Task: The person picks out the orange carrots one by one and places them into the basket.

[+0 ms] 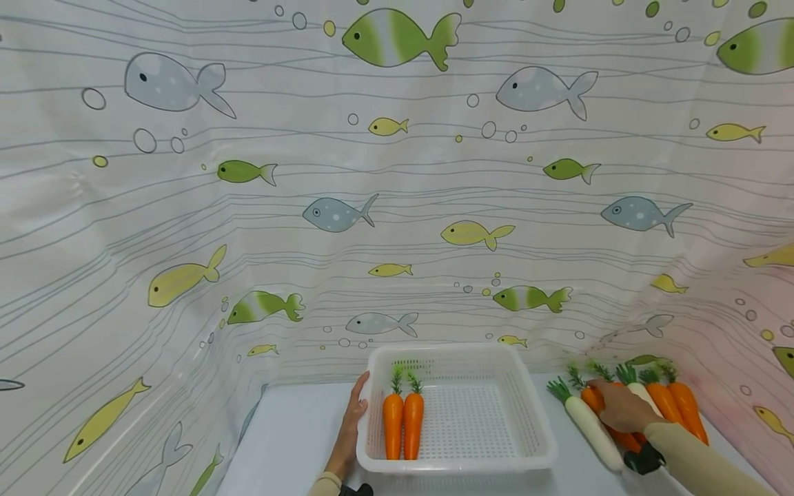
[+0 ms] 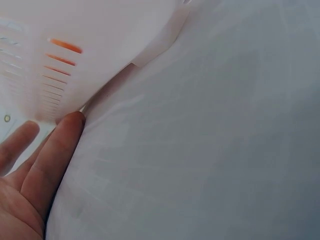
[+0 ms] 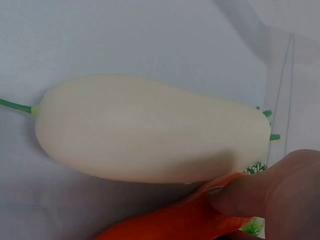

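My left hand (image 1: 352, 421) rests against the left side of a white plastic basket (image 1: 455, 466). In the left wrist view its fairly straight fingers (image 2: 52, 162) touch the slotted wall low down. Two orange carrots (image 1: 393, 427) with green tops lie side by side in the basket's left part. To the right of the basket, my right hand (image 1: 625, 408) grips an orange carrot (image 3: 175, 220) near its leafy end, thumb pressed on top; the other fingers are mostly hidden. Alongside that carrot lies a white radish (image 3: 150, 130), its green leaves pointing away.
More carrots (image 1: 685, 406) and a second white radish (image 1: 642, 394) lie to the right of my right hand. A fish-patterned curtain (image 1: 434, 172) surrounds the white table (image 1: 285, 434) at the back and sides.
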Demonstrator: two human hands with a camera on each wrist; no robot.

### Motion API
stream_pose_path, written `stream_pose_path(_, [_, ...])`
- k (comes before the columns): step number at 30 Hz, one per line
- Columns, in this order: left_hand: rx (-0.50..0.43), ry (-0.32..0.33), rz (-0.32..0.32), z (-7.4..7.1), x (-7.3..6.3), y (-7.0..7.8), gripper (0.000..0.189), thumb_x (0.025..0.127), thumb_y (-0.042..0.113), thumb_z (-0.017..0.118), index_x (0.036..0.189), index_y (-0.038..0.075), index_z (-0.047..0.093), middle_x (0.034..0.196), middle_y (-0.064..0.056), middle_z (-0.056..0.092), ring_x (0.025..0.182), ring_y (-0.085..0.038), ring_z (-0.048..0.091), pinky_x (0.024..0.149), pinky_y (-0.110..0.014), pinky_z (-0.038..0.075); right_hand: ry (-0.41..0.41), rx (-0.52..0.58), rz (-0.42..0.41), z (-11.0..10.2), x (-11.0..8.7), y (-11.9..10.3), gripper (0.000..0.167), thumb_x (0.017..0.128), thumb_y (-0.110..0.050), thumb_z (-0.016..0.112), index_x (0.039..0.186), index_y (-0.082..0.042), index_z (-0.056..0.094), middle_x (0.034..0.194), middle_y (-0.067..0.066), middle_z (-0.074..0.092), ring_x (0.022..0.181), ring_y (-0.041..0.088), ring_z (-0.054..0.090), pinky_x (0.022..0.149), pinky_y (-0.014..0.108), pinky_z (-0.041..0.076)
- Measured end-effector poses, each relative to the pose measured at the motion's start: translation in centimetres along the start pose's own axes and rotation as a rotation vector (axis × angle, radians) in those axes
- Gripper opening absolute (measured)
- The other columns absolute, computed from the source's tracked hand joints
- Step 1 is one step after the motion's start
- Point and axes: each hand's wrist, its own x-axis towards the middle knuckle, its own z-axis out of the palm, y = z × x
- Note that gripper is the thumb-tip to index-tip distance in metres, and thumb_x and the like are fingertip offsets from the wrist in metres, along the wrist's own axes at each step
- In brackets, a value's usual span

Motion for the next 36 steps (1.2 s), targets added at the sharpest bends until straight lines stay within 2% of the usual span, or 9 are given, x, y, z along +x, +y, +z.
stream_pose_path(4, [-0.005,0.012,-0.006,0.1,-0.1,-0.1,0.060,0.111,0.047,0.025,0.169,0.036,0.020,0.178,-0.010,0.019,0.155,-0.044,0.031,0.122,-0.069,0.033,-0.009,-0.004,0.028,0.1,0.1,-0.2,0.063,0.089,-0.008,0.068,0.144,0.012,0.048,0.132,0.038,0.062,0.107,0.046,0.066,0.090,0.067,0.055])
stream_pose_path(10, [-0.004,0.012,-0.007,0.1,-0.4,0.1,0.060,0.111,0.048,0.023,0.170,0.035,0.018,0.178,-0.013,0.017,0.155,-0.048,0.029,0.121,-0.071,0.033,0.008,-0.011,0.066,0.5,0.3,-0.2,0.061,0.089,-0.015,0.071,0.140,0.012,0.053,0.129,0.037,0.064,0.106,0.048,0.066,0.088,0.068,0.056])
stream_pose_path(16, [0.001,-0.010,-0.004,0.1,-0.5,0.5,0.062,0.111,0.047,0.024,0.170,0.033,0.016,0.179,-0.015,0.013,0.157,-0.049,0.025,0.122,-0.072,0.029,0.041,-0.019,0.037,0.7,0.2,-0.1,0.063,0.092,-0.023,0.076,0.138,0.014,0.053,0.127,0.037,0.065,0.104,0.051,0.067,0.086,0.067,0.057])
stream_pose_path(21, [-0.003,-0.023,-0.001,0.1,-0.6,0.7,0.062,0.111,0.045,0.024,0.171,0.031,0.015,0.178,-0.016,0.012,0.156,-0.050,0.027,0.122,-0.070,0.032,0.042,-0.030,0.043,0.7,0.2,-0.2,0.066,0.093,-0.029,0.078,0.135,0.016,0.054,0.122,0.035,0.068,0.103,0.048,0.068,0.087,0.066,0.057])
stream_pose_path(24, [0.000,-0.021,-0.004,0.1,-0.7,0.6,0.062,0.112,0.046,0.022,0.171,0.031,0.014,0.178,-0.016,0.013,0.155,-0.050,0.029,0.120,-0.069,0.035,0.049,-0.044,0.034,0.6,0.1,-0.2,0.064,0.091,-0.027,0.079,0.133,0.016,0.055,0.120,0.034,0.068,0.105,0.049,0.068,0.089,0.066,0.057])
stream_pose_path(30, [-0.005,-0.014,-0.021,0.2,-0.6,0.4,0.062,0.111,0.049,0.022,0.170,0.033,0.015,0.178,-0.015,0.015,0.155,-0.049,0.030,0.121,-0.069,0.034,0.064,-0.057,-0.013,0.7,-0.1,0.0,0.057,0.089,-0.011,0.077,0.134,0.017,0.056,0.126,0.036,0.065,0.112,0.054,0.064,0.094,0.068,0.054])
stream_pose_path(34, [0.013,-0.010,-0.017,0.3,-0.5,0.7,0.063,0.111,0.049,0.023,0.171,0.032,0.014,0.178,-0.016,0.014,0.155,-0.048,0.030,0.121,-0.070,0.033,0.069,-0.019,-0.061,0.4,0.0,0.3,0.056,0.088,-0.007,0.076,0.134,0.018,0.056,0.123,0.034,0.068,0.109,0.050,0.066,0.094,0.066,0.055])
stream_pose_path(36, [0.016,-0.007,-0.016,0.3,-0.5,0.9,0.063,0.111,0.049,0.024,0.171,0.032,0.014,0.178,-0.015,0.014,0.155,-0.048,0.029,0.121,-0.070,0.032,0.063,0.018,-0.058,0.2,0.2,0.5,0.058,0.089,-0.008,0.077,0.136,0.017,0.056,0.122,0.034,0.069,0.106,0.044,0.068,0.092,0.063,0.057])
